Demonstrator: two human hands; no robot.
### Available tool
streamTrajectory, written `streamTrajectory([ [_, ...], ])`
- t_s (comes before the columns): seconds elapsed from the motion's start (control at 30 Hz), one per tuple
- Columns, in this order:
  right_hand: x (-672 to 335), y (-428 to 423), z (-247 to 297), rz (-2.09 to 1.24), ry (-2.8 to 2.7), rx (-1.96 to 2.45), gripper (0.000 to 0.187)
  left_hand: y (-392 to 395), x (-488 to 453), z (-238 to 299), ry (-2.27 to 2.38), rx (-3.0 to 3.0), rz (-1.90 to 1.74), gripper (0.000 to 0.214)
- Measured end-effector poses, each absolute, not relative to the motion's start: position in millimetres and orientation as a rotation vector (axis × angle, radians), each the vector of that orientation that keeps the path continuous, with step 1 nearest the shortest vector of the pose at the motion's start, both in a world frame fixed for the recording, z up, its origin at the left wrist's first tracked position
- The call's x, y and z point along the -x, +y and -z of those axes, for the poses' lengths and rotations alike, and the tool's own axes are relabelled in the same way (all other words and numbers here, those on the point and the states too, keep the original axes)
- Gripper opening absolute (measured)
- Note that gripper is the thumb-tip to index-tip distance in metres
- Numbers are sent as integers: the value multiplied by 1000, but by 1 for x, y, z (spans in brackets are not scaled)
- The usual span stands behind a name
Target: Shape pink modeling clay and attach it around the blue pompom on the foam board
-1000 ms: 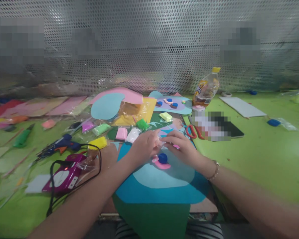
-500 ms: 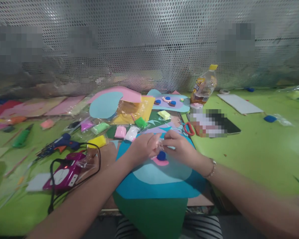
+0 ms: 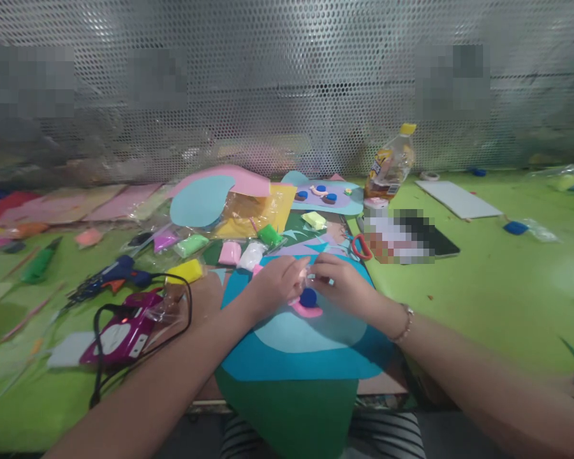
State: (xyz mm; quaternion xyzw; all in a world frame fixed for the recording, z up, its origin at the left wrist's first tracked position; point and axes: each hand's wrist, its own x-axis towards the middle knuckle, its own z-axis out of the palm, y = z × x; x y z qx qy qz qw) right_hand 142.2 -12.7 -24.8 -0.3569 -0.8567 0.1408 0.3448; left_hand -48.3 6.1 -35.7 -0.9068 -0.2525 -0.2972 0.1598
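Both hands meet above a blue sheet (image 3: 249,357) with a pale blue rounded cutout (image 3: 310,338) lying on it. My left hand (image 3: 282,280) is closed, its fingers pinched round a small clear plastic wrapper (image 3: 308,278) whose contents are mostly hidden. On the wrapper's other side, my right hand (image 3: 337,277) pinches it between thumb and fingers. Just below the fingers, a round dark blue clay piece (image 3: 308,298) rests against a curved pink clay piece (image 3: 310,312) on the cutout. A dark green sheet (image 3: 287,408) hangs over the table's front edge.
Left are a glue gun (image 3: 119,275), a magenta power strip (image 3: 124,331) with a black cord, and several clay packets, one yellow (image 3: 185,271). Behind stand red-handled scissors (image 3: 362,247), a decorated cutout (image 3: 349,205) and a bottle (image 3: 391,169). A tablet-like object (image 3: 442,239) lies right.
Both hands stay together over the sheet, with only slight finger movement at the wrapper. The whole view has shifted a little.
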Motion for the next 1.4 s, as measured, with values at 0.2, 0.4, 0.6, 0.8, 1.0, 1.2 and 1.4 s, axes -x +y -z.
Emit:
streamTrajectory([
  [0.2,-137,-9,30,-216,-2265,970,21,11,51,37,-723,2619,739,34],
  [0.4,-141,-5,31,-310,-2340,939,16,18,51,42,-801,2691,685,36],
  [0.6,-142,-5,33,-330,-2126,974,6,20,54,40,-766,2658,846,35],
  [0.8,-141,-5,31,-387,-2136,963,9,17,52,41,-748,2662,813,33],
  [1.0,-142,-6,33,-433,-2272,916,17,16,54,44,-728,2637,707,33],
  [1.2,-141,-9,32,-381,-2305,903,19,16,54,44,-744,2649,663,34],
  [1.4,-146,-10,26,-303,-2027,886,11,16,56,41,-956,2847,860,37],
])
